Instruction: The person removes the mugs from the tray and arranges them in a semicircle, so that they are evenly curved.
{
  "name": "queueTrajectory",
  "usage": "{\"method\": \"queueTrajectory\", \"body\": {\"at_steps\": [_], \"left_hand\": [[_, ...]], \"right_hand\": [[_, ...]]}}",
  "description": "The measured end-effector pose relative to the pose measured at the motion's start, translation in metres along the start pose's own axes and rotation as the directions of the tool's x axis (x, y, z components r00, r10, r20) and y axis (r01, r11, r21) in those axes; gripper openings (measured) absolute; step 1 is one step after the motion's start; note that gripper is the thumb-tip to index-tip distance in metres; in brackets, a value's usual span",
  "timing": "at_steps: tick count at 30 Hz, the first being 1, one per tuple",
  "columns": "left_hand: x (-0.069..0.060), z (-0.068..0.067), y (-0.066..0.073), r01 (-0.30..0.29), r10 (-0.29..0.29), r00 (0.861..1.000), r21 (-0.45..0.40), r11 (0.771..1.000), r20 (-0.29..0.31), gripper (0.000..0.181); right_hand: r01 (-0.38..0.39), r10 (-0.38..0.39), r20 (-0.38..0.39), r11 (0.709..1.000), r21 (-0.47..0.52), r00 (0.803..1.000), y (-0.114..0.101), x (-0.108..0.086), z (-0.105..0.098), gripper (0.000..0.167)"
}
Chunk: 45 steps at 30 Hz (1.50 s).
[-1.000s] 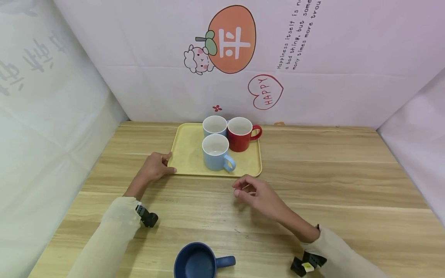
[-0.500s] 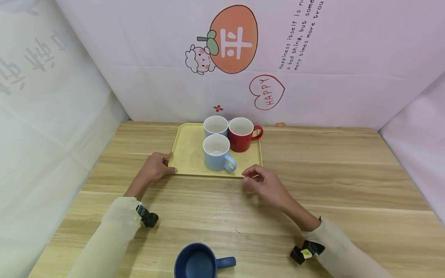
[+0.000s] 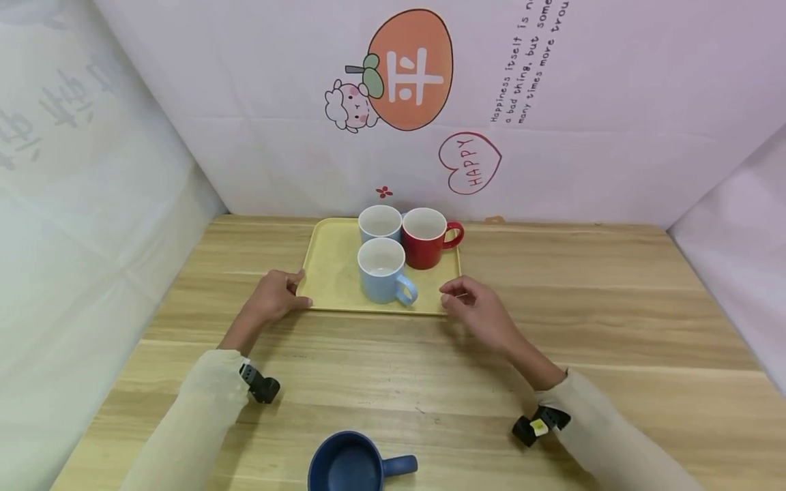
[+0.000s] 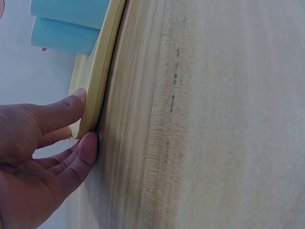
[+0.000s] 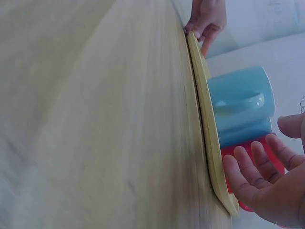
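Note:
A yellow tray (image 3: 328,276) lies at the back of the wooden table with three mugs on it: a light blue mug (image 3: 382,281) in front, another light blue mug (image 3: 376,228) behind, and a red mug (image 3: 424,247) to the right. My left hand (image 3: 273,296) grips the tray's left front corner, thumb over the rim and fingers low at its outer side in the left wrist view. At the right front corner is my right hand (image 3: 485,315). Its fingers (image 5: 259,162) are spread and loosely bent beside the tray; contact with the rim cannot be told.
A dark blue mug (image 3: 350,464) stands near the front edge, its handle to the right. Right behind the tray rises a white printed cloth (image 3: 276,157). More white cloth (image 3: 92,204) hangs at the left side.
My right hand has moved right and away from me, from in front of the tray to its right front corner. The left hand, tray and mugs stay in place.

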State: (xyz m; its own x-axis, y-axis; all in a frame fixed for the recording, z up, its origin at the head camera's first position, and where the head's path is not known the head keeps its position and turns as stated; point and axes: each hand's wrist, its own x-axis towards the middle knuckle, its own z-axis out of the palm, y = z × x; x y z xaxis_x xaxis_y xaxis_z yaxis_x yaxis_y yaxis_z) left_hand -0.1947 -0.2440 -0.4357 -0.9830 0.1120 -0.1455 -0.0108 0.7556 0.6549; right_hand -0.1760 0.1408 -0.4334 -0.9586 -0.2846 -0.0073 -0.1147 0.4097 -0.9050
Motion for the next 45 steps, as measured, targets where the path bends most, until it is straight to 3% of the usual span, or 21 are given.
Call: {"method": "queueTrajectory", "body": {"at_steps": [13, 22, 32, 45], "left_hand": [[-0.007, -0.003, -0.004, 0.018, -0.018, 1.000, -0.020, 1.000, -0.014, 0.065], [-0.005, -0.002, -0.004, 0.009, -0.010, 1.000, -0.026, 1.000, -0.018, 0.063], [0.001, -0.001, -0.002, -0.005, 0.005, 1.000, 0.020, 1.000, -0.005, 0.068], [0.000, 0.000, 0.003, 0.022, -0.022, 1.000, 0.013, 1.000, 0.005, 0.068]], "right_hand": [[-0.008, 0.013, -0.090, 0.999, 0.050, 0.996, 0.005, 0.037, -0.021, 0.036], [0.034, 0.008, -0.147, 0.959, 0.282, 0.989, 0.013, 0.057, -0.029, 0.049], [0.020, 0.025, -0.166, 0.964, 0.267, 0.986, 0.023, 0.073, -0.038, 0.049], [-0.005, 0.065, -0.184, 0.951, 0.311, 0.981, 0.032, 0.087, -0.044, 0.056]]}}
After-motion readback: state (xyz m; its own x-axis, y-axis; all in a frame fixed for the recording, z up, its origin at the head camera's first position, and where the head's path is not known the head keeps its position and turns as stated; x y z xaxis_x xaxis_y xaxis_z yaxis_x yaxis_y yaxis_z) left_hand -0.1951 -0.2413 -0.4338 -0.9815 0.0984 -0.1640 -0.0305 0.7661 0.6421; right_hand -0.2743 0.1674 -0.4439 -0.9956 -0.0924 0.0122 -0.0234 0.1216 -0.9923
